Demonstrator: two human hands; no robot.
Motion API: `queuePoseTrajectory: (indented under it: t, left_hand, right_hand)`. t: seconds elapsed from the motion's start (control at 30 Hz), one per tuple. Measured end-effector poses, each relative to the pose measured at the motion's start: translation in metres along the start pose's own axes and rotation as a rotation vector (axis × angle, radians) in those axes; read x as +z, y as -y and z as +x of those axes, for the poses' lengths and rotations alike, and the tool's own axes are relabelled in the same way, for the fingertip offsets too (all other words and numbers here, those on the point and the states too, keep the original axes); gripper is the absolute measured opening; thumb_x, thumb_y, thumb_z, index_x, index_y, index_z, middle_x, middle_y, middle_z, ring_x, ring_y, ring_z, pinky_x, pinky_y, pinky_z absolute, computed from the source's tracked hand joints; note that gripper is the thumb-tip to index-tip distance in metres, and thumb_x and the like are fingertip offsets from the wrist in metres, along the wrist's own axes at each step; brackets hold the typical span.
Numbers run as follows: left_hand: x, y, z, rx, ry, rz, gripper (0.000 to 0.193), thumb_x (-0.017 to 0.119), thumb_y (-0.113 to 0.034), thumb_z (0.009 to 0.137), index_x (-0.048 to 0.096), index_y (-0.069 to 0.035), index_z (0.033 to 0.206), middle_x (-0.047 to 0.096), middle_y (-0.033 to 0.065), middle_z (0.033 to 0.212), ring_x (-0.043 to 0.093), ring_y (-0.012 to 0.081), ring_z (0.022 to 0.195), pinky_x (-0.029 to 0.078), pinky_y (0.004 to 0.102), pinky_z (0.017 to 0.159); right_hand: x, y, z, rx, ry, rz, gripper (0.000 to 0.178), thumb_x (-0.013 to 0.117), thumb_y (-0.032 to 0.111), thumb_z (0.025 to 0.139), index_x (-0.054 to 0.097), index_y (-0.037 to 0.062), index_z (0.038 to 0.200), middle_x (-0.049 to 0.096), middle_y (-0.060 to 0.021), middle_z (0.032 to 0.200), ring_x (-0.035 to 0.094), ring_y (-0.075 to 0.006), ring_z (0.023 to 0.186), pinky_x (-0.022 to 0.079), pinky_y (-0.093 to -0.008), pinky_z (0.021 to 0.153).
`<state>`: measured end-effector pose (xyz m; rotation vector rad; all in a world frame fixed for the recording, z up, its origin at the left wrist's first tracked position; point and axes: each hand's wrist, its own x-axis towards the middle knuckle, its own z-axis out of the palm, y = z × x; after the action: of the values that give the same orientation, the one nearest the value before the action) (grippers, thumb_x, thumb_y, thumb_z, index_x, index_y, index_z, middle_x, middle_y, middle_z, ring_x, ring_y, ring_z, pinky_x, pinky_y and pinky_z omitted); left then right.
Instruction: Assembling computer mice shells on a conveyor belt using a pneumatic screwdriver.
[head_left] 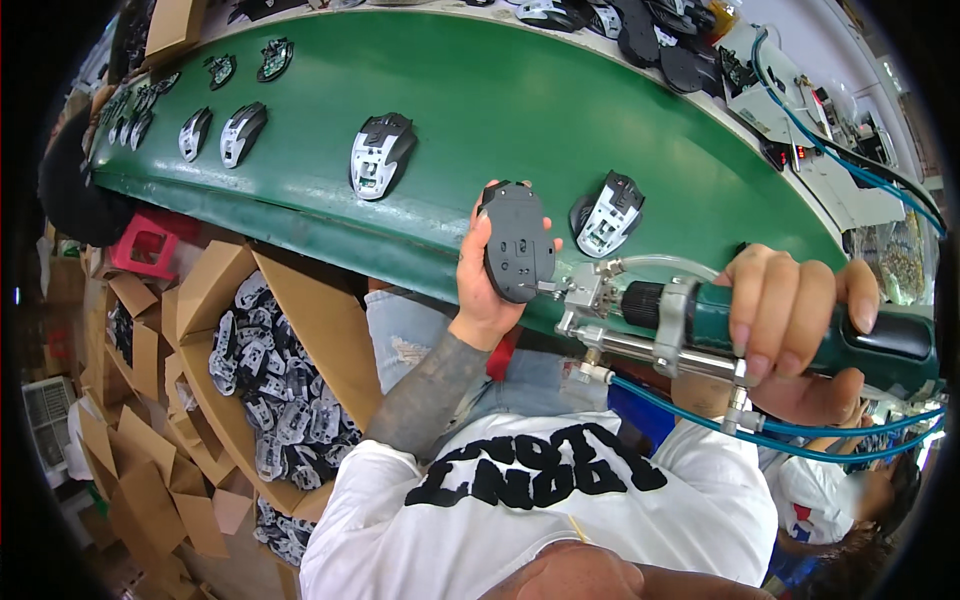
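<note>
My left hand (pixel 480 285) is wrapped round a computer mouse (pixel 522 235), its flat black underside turned up with several small holes showing. In my right hand (pixel 795 320) lies a dark green electric screwdriver (pixel 890 350), held level from the right, with a metal feeder head and air hoses fixed to it. The screwdriver's metal tip (pixel 545 287) is at the lower edge of the underside; whether it touches a hole cannot be made out. Just right of the held mouse, a half-assembled mouse (pixel 610 215) with a white inner frame rests on the green conveyor belt (pixel 480 110).
More half-assembled mice (pixel 383 155) and circuit boards (pixel 275 60) are spread leftward along the belt. Below it, a cardboard box (pixel 315 320) holds many grey mouse parts (pixel 285 410). Blue hoses (pixel 800 445) trail right. A red stool (pixel 147 245) and another person (pixel 815 495) are nearby.
</note>
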<state>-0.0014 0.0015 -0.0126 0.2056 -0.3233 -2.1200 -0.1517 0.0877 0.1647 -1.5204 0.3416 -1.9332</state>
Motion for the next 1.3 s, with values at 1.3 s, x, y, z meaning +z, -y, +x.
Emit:
queuePoseTrajectory:
  t: [1.3]
  left_hand:
    - [-0.030, -0.136, 0.060, 0.740, -0.272, 1.777, 0.052, 0.065, -0.035, 0.083, 0.049, -0.017, 0.129, 0.055, 0.0145, 0.114, 0.060, 0.0292, 0.094, 0.051, 0.0399, 0.081]
  right_hand:
    - [-0.005, 0.012, 0.006, 0.086, -0.159, 0.002, 0.036, 0.059, 0.024, 0.085, 0.038, 0.0035, 0.106, 0.047, -0.0040, 0.061, 0.047, -0.0133, 0.049, 0.038, -0.0265, 0.049]
